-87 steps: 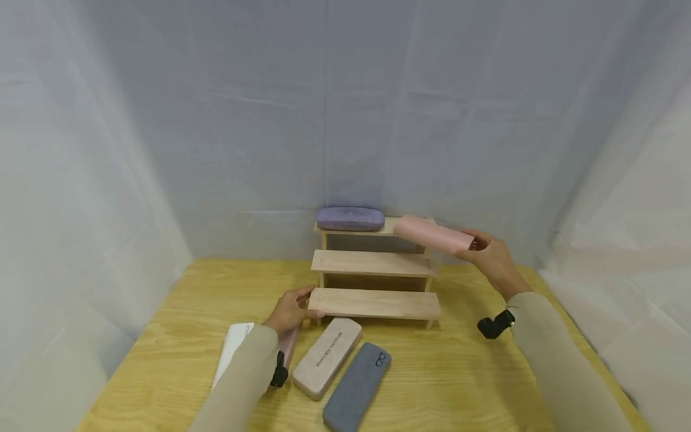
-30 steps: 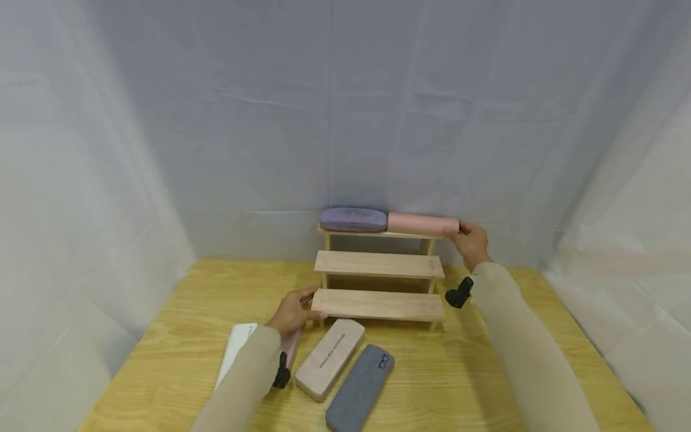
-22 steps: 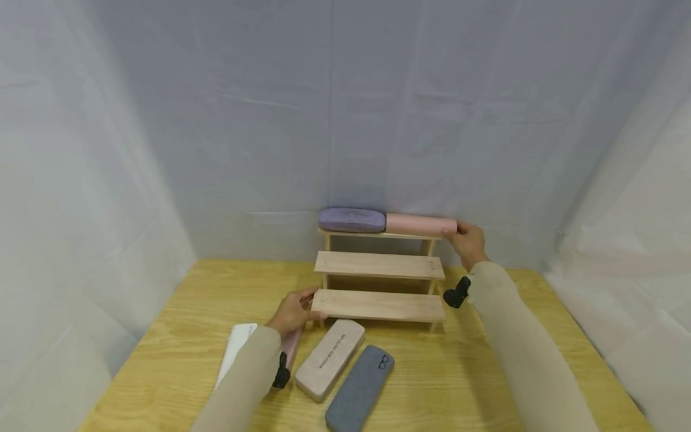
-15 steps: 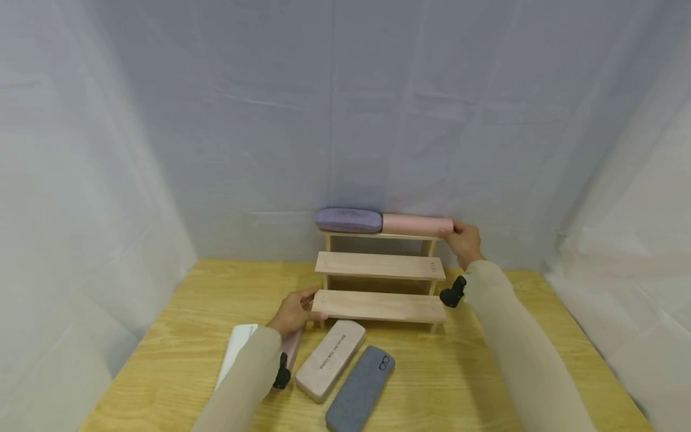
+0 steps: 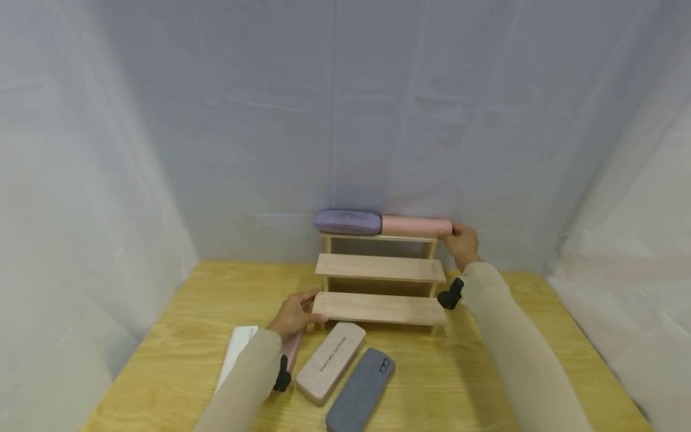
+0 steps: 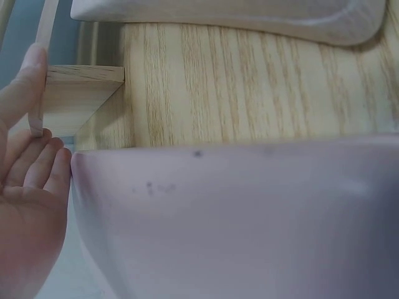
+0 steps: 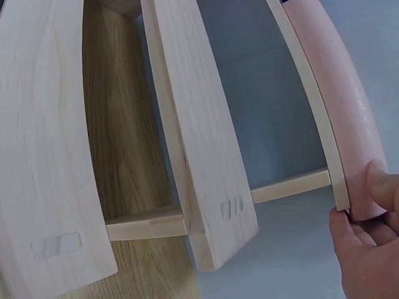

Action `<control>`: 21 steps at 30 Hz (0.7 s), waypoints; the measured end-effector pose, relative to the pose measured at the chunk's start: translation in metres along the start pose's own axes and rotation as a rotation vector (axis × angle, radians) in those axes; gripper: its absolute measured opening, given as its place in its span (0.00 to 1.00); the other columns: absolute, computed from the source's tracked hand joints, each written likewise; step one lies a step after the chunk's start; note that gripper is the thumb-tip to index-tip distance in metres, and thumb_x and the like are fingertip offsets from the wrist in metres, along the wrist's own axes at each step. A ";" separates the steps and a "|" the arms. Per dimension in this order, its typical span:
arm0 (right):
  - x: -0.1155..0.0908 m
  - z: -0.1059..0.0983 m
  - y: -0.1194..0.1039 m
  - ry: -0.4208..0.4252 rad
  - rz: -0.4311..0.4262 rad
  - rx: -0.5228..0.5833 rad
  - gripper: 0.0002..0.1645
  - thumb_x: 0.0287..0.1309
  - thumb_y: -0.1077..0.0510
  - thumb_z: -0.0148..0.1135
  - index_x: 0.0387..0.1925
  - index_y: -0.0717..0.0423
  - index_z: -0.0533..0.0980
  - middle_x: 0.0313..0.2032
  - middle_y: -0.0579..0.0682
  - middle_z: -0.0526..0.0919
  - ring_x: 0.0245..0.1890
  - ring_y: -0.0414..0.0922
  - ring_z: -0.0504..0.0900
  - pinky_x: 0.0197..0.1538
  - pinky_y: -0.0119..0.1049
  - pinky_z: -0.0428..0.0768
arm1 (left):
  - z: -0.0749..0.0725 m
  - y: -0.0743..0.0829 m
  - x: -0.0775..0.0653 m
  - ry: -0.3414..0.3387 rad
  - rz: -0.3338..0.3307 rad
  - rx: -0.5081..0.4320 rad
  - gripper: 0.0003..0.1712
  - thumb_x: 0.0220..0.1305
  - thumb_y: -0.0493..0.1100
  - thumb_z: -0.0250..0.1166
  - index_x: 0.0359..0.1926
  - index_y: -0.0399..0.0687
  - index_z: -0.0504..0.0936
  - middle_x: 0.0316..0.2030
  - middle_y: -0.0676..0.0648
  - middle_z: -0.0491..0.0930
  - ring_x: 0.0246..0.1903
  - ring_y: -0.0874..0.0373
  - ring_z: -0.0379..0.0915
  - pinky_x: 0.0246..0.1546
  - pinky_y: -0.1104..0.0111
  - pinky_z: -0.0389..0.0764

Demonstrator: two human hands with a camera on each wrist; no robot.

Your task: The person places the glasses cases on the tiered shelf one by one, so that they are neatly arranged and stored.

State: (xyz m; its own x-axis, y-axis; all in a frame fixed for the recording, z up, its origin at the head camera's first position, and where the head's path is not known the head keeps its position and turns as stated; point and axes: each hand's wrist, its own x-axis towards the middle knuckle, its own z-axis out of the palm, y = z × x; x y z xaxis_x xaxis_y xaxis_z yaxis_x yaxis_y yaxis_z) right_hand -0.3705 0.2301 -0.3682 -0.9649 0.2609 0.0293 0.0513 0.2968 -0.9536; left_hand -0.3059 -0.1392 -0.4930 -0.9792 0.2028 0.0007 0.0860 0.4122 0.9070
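Observation:
A three-tier wooden stand (image 5: 380, 268) stands at the back of the table. My left hand (image 5: 292, 315) grips the left end of its lowest shelf, thumb on top and fingers below, as the left wrist view shows. On the top shelf lies a pink glasses case (image 5: 415, 226), end to end with a purple glasses case (image 5: 348, 222). My right hand (image 5: 463, 245) holds the pink case's right end. In the right wrist view its thumb lies on the case (image 7: 340, 99) and a fingertip is right at the shelf's end.
In front of the stand lie a beige glasses case (image 5: 330, 362) with lettering and a grey-blue one (image 5: 360, 390). Left of them, a second pink case (image 5: 292, 348) and a white case (image 5: 236, 348) are partly hidden by my left arm. Pale sheeting (image 5: 259, 150) surrounds the table.
My right hand has brought the pink case down from a tilt onto the top shelf, then slid it left against the purple case, which shifted slightly left. My left hand has stayed on the stand.

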 end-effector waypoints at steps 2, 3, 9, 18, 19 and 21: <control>0.001 0.000 0.001 0.003 -0.006 -0.007 0.32 0.66 0.62 0.54 0.69 0.64 0.60 0.67 0.64 0.64 0.67 0.58 0.63 0.66 0.49 0.69 | 0.000 0.000 -0.001 -0.002 -0.004 -0.003 0.46 0.48 0.36 0.75 0.67 0.33 0.64 0.66 0.36 0.65 0.64 0.40 0.64 0.62 0.55 0.70; 0.001 0.000 0.001 0.005 -0.011 -0.014 0.32 0.66 0.62 0.54 0.69 0.64 0.60 0.67 0.64 0.64 0.67 0.58 0.63 0.66 0.49 0.69 | 0.000 0.001 -0.001 -0.002 -0.005 -0.003 0.46 0.48 0.36 0.75 0.67 0.32 0.64 0.66 0.36 0.65 0.64 0.40 0.64 0.62 0.55 0.70; 0.000 0.001 0.001 0.006 -0.034 -0.036 0.30 0.67 0.62 0.53 0.69 0.63 0.61 0.64 0.65 0.69 0.64 0.58 0.68 0.64 0.49 0.72 | 0.001 0.002 0.000 0.007 -0.007 0.001 0.46 0.48 0.35 0.75 0.67 0.33 0.64 0.66 0.36 0.65 0.63 0.40 0.64 0.62 0.54 0.70; -0.005 -0.007 0.007 -0.012 -0.065 -0.067 0.32 0.68 0.57 0.54 0.69 0.65 0.61 0.65 0.65 0.66 0.66 0.58 0.65 0.67 0.50 0.68 | 0.004 0.004 0.001 -0.005 -0.009 -0.004 0.46 0.49 0.35 0.75 0.68 0.33 0.63 0.66 0.36 0.64 0.64 0.40 0.63 0.63 0.54 0.69; -0.006 -0.008 0.007 -0.022 -0.067 -0.066 0.33 0.68 0.56 0.54 0.69 0.64 0.60 0.66 0.65 0.65 0.67 0.58 0.64 0.67 0.50 0.67 | 0.003 0.004 0.001 -0.007 -0.008 -0.008 0.46 0.49 0.36 0.75 0.68 0.32 0.63 0.66 0.36 0.64 0.64 0.40 0.63 0.63 0.54 0.69; -0.009 -0.010 0.008 -0.031 -0.071 -0.061 0.34 0.68 0.54 0.55 0.69 0.64 0.59 0.66 0.65 0.65 0.67 0.58 0.64 0.67 0.50 0.67 | 0.003 0.004 0.001 -0.009 -0.005 -0.018 0.46 0.49 0.36 0.75 0.67 0.32 0.63 0.66 0.35 0.64 0.64 0.40 0.63 0.63 0.54 0.69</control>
State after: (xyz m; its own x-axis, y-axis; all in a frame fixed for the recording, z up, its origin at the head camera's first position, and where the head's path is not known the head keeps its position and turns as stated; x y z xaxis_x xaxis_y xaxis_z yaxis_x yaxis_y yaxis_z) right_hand -0.3593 0.2390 -0.3733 -0.9742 0.2084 0.0861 -0.0032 0.3691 -0.9294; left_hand -0.3061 -0.1348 -0.4911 -0.9780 0.2086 -0.0079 0.0773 0.3971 0.9145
